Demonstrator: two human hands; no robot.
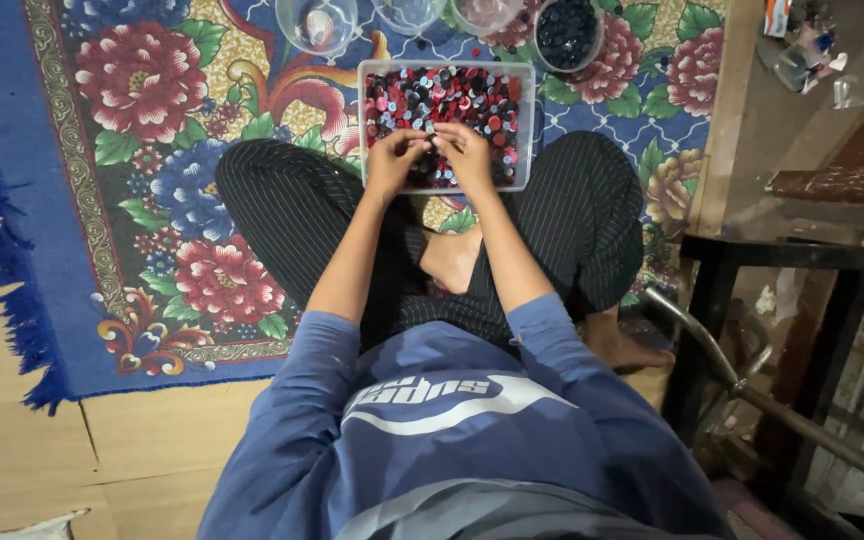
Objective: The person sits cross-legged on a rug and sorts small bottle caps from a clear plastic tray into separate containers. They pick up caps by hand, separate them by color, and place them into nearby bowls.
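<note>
Blue sleeves nearest, left hand (395, 152) and right hand (464, 150) each pinching small buttons (452, 100) over clear tray (527, 120)

Setting: home interior, floor-level work spot. Evidence: blue floral rug with fringe (102, 200) laid over bare floor (132, 440); dark wooden furniture legs (702, 330) at right; person seated cross-legged beside a clear tray of mixed buttons (449, 100) and small sorting bowls (317, 22).

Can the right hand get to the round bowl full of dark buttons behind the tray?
Probably yes. The right hand is over the clear tray of mixed buttons, and the bowl of dark buttons sits just beyond the tray's far right corner. Nothing blocks the way; it would need a forward stretch.
</note>
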